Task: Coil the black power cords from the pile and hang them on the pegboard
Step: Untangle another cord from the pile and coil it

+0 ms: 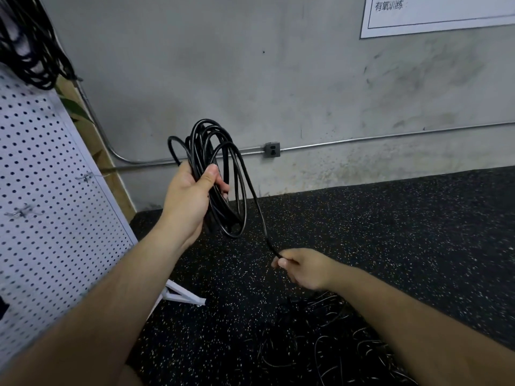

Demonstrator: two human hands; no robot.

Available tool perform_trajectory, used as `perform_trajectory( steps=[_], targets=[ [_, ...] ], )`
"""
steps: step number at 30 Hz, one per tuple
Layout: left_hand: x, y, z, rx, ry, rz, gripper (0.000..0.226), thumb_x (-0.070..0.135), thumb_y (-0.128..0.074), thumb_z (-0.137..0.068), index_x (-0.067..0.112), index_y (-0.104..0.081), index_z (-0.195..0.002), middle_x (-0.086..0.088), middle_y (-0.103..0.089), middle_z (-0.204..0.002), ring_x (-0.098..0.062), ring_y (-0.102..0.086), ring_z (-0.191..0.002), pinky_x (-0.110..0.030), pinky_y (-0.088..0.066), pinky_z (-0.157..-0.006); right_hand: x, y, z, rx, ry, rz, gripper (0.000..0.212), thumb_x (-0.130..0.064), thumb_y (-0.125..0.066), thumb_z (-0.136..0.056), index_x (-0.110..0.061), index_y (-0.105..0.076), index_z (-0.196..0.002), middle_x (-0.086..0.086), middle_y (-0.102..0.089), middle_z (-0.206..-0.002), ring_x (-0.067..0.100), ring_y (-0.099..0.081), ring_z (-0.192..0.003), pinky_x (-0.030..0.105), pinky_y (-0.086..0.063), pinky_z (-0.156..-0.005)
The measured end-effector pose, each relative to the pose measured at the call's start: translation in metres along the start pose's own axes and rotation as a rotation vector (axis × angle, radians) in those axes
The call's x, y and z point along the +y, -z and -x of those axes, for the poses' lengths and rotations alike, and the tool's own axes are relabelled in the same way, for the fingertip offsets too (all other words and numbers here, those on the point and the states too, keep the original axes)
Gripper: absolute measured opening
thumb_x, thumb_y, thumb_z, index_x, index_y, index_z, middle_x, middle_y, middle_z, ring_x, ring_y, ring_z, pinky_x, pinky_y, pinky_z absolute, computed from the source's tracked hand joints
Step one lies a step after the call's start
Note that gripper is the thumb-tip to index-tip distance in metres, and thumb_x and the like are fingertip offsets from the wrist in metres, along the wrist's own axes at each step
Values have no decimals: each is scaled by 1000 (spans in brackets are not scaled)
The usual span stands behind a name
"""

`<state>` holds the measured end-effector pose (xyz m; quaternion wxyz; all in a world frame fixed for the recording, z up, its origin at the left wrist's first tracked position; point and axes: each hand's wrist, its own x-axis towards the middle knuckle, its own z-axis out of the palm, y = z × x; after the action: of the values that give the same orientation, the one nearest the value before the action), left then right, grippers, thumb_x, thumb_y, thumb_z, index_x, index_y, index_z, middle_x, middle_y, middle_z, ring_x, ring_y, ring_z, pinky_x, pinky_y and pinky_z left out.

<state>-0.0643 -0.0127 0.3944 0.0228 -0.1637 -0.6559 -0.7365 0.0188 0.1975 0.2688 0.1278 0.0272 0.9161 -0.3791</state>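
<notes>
My left hand (pixel 189 196) grips a black power cord (pixel 223 162) wound into several loops, held upright in front of the wall. One strand runs down from the loops to my right hand (pixel 303 267), which pinches it between thumb and fingers. Below my right arm a pile of loose black cords (pixel 334 346) lies on the floor. The white pegboard (pixel 50 190) stands at the left, with metal hooks (pixel 23 211) on it. Coiled black cords (pixel 30 43) hang at its top left.
A grey concrete wall with a metal conduit and an outlet box (pixel 271 149) is straight ahead. The floor is black speckled rubber (pixel 390 232). The pegboard's white foot (pixel 184 295) juts out onto the floor near my left forearm.
</notes>
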Motion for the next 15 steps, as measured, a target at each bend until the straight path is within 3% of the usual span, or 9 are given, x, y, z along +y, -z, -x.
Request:
perform_trajectory(
  steps=[5,10,15],
  targets=[
    [-7,-4,0,-6,-24,-60,5,12,-52,-105,14,-54,-102,3,-63,-74,-15,-65,-71,-33,-60,-71,-20,22,19,55,87,291,17,-39,-49,-105,-22,-49,-104,0,-61,-82,13,-53,-67,36,-45,-63],
    [-14,-13,3,-51,-35,-140,2,16,-56,-104,17,-55,-103,2,-66,-74,-16,-69,-72,-43,-61,-79,-50,32,37,124,183,424,18,-41,-58,-101,-24,-62,-98,-8,-60,-78,9,-56,-68,28,-44,-58],
    [-15,-20,7,-115,-89,-325,6,19,-55,-104,21,-55,-110,-5,-70,-87,-14,-74,-81,-36,-61,-78,-65,47,53,184,278,452,19,-24,-55,-98,-27,-69,-109,-6,-71,-100,15,-63,-90,34,-55,-81]
  ],
)
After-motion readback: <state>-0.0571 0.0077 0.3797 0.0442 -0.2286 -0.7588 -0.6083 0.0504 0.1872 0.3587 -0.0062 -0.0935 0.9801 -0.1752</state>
